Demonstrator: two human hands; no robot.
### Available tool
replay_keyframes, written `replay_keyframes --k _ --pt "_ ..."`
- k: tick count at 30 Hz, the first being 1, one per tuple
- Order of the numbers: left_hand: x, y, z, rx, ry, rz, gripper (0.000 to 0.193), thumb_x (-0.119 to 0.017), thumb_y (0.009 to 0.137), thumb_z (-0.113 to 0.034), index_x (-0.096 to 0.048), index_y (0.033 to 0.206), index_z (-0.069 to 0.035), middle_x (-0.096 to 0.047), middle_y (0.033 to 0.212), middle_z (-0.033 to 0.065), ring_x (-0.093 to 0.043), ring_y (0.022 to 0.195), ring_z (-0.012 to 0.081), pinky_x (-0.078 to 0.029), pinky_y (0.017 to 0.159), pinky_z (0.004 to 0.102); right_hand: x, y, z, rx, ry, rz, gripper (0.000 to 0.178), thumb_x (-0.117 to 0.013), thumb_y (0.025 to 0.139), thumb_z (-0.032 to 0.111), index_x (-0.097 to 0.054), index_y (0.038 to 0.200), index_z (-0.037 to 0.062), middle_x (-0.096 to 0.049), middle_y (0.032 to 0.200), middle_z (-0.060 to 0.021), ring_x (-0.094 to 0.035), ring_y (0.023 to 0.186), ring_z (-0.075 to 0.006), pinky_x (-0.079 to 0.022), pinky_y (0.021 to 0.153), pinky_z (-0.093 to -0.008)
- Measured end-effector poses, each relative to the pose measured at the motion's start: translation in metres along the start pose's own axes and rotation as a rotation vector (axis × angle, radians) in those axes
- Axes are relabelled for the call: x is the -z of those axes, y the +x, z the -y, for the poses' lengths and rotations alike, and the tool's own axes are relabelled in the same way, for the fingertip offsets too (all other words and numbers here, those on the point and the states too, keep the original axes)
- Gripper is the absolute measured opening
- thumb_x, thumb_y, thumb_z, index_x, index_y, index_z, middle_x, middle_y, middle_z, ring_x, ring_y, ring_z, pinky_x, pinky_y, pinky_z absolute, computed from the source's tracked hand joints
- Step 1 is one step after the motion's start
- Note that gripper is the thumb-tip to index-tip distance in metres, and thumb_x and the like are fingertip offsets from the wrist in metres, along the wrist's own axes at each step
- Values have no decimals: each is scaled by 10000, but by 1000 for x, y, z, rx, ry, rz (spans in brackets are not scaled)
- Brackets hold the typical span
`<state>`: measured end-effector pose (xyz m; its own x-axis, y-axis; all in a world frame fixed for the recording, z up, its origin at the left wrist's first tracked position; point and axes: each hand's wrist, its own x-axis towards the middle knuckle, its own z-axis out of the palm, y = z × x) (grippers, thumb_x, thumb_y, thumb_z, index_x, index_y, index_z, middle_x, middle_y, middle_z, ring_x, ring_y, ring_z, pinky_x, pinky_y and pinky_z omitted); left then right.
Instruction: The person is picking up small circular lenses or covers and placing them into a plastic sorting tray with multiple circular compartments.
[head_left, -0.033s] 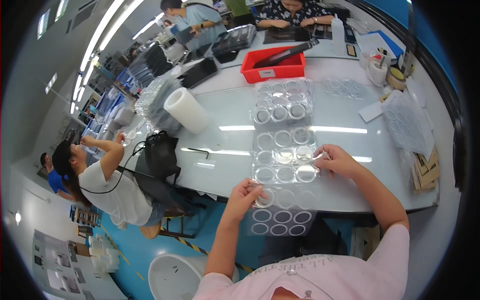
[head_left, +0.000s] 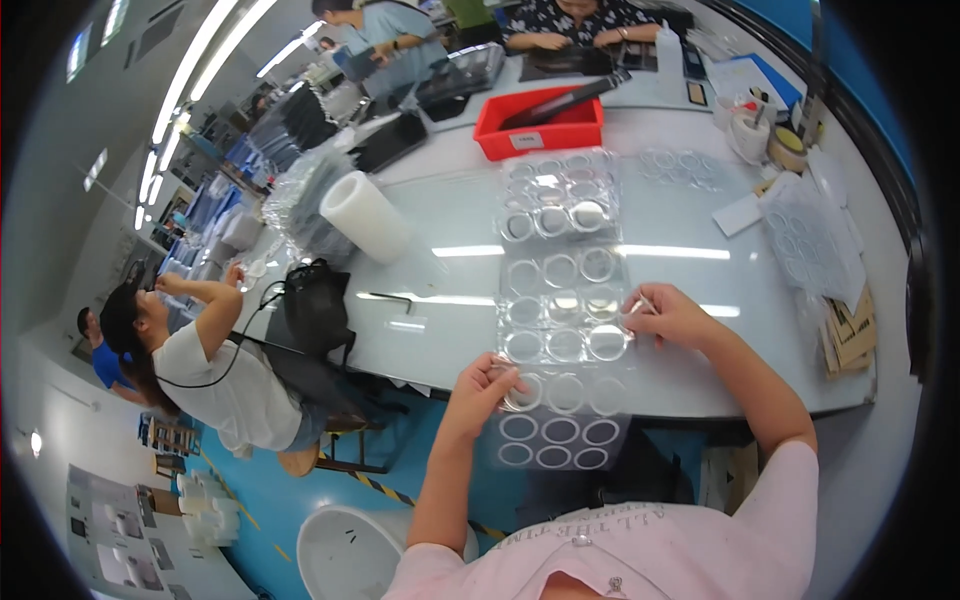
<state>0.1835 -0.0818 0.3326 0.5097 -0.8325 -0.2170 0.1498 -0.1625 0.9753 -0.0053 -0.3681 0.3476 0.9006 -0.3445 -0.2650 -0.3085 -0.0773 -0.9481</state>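
Note:
A clear plastic strip of round rings (head_left: pixel 562 312) lies in rows on the glass-topped table in front of me, its near end reaching past the table's front edge. I cannot tell whether it is one piece or several sheets laid end to end. My left hand (head_left: pixel 484 394) pinches its left edge near the front of the table. On the opposite edge, slightly farther away, my right hand (head_left: pixel 668 318) is closed with thumb and fingertips on the clear plastic. Farther back, more ringed plastic (head_left: pixel 553 222) reaches almost to a red tray (head_left: pixel 540 122).
A white roll (head_left: pixel 366 217), a hex key (head_left: pixel 392 298) and a black bag (head_left: pixel 316 312) are to the left. Tape rolls (head_left: pixel 787 148), bagged ringed sheets (head_left: pixel 805 240) and cardboard pieces (head_left: pixel 850 335) line the right. A white bin (head_left: pixel 345 560) stands below. Co-workers sit left and across.
The whole view has shifted slightly, so everything sits a little farther left and up. Both hands keep the same hold on the plastic strip.

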Motion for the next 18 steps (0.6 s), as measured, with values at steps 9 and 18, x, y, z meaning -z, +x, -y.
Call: replay_keyframes --k 9,18 --pt "0 -23 11 26 73 -212 512 -668 872 -83 -422 1316 -17 -698 763 64 -529 538 25 -371 467 153 0 3 4 43 -111 128 145 -670 858 198 -633 871 58 -665 710 -9 -569 597 -60 -432 508 -224" --pt "5 -36 25 -75 123 -99 549 -660 879 -72 -457 1386 -18 -706 793 62 -528 581 22 -388 498 162 -22 -1 -9 115 -445 -26 271 -686 847 260 -603 745 24 -602 631 -52 -503 542 -113 -383 506 -297"
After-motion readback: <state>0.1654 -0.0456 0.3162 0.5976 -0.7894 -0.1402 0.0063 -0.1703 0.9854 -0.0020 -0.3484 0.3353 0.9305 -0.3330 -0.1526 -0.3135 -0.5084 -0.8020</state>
